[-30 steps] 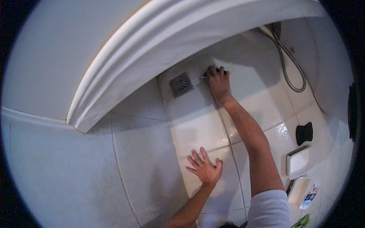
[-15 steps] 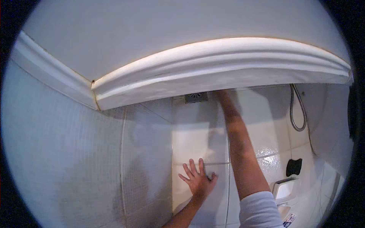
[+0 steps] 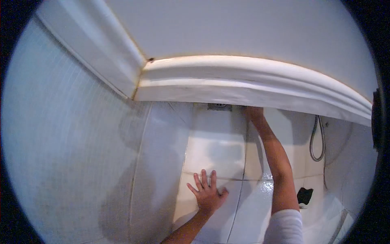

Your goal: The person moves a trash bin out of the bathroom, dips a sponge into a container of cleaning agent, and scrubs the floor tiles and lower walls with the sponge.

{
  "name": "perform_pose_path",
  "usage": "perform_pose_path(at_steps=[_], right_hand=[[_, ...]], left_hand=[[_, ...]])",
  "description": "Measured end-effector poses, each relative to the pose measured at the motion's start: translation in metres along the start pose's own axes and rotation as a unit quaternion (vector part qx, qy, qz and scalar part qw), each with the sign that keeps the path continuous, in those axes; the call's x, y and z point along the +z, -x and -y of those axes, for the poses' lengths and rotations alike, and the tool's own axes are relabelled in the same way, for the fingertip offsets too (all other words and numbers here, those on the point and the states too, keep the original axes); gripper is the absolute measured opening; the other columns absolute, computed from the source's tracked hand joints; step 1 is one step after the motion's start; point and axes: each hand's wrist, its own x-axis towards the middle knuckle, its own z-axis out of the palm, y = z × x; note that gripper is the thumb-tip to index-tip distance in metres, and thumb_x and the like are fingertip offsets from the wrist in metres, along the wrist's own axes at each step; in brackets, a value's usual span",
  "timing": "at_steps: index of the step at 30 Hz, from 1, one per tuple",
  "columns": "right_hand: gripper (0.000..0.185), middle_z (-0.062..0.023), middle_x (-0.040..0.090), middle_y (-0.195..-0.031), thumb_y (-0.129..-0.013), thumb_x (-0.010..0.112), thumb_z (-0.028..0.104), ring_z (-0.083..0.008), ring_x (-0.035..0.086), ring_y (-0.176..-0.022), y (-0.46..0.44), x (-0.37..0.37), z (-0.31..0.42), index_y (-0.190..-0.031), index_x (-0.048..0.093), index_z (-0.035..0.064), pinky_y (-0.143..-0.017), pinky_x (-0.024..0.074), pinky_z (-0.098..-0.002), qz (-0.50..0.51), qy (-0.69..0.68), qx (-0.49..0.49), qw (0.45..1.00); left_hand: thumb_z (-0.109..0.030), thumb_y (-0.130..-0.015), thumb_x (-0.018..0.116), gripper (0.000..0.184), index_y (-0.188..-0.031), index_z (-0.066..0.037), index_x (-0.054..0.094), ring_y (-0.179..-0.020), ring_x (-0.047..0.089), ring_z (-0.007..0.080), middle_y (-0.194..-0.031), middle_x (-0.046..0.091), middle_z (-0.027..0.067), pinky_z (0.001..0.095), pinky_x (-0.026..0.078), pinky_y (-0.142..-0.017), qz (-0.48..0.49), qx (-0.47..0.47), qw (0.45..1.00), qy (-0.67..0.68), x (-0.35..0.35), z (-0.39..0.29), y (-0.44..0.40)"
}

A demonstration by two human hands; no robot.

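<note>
My left hand (image 3: pixel 209 196) lies on the pale tiled floor (image 3: pixel 215 158) with its fingers spread and nothing in them. Stretched far forward, my right hand (image 3: pixel 254 112) passes out of sight at the lower edge of a white moulded ledge (image 3: pixel 227 79). The ledge hides its fingers, so whatever they touch or hold does not show. Just left of that hand is a square metal floor drain (image 3: pixel 219 107), partly covered by the ledge.
To the right hangs a looped metal shower hose (image 3: pixel 317 140). A black wavy-edged piece (image 3: pixel 305 196) lies near my right forearm. Small mosaic tiles cover the wall (image 3: pixel 69 142) at left. A dark object (image 3: pixel 377 118) stands at the right edge.
The view has turned and shifted, so the ledge corner sits further right and the drain is more covered. My right arm is now more bent and further right. My left hand stays spread on the floor.
</note>
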Motion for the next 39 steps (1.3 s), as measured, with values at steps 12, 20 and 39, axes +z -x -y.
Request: perform_pose_path(at_steps=[12,20,39], right_hand=[[0.036,-0.0112,0.054,-0.123,-0.085,0.053,0.026,-0.0386,0.048,-0.114,-0.04,0.014,0.004,-0.118,0.055,0.0107,-0.088,0.0395,-0.0569,0.178,-0.125,0.137,0.966],[0.039,-0.013,0.056,-0.12,-0.083,0.055,0.033,-0.0344,0.05,-0.113,-0.027,-0.139,-0.009,-0.118,0.057,0.0148,-0.091,0.0408,-0.0492,0.109,0.102,0.076,0.986],[0.063,-0.02,0.044,-0.132,-0.081,0.052,0.051,-0.0421,0.042,-0.118,-0.013,-0.095,0.009,-0.127,0.048,0.0082,-0.098,0.0381,-0.0503,0.073,-0.159,0.181,0.968]], left_hand=[[-0.046,-0.07,0.059,0.082,-0.14,-0.012,0.032,-0.136,0.008,0.0473,-0.147,0.019,0.0229,0.0731,0.002,-0.098,0.03,-0.008,1.0,0.005,0.001,0.005,0.001],[-0.05,-0.069,0.06,0.088,-0.142,-0.013,0.028,-0.136,0.007,0.0477,-0.148,0.016,0.0224,0.0726,0.001,-0.099,0.019,-0.009,1.0,0.007,-0.005,-0.003,-0.002],[-0.049,-0.073,0.058,0.081,-0.14,-0.011,0.032,-0.135,0.009,0.0487,-0.146,0.02,0.0237,0.0726,0.003,-0.098,0.014,-0.004,1.0,0.004,-0.017,-0.013,0.0]])
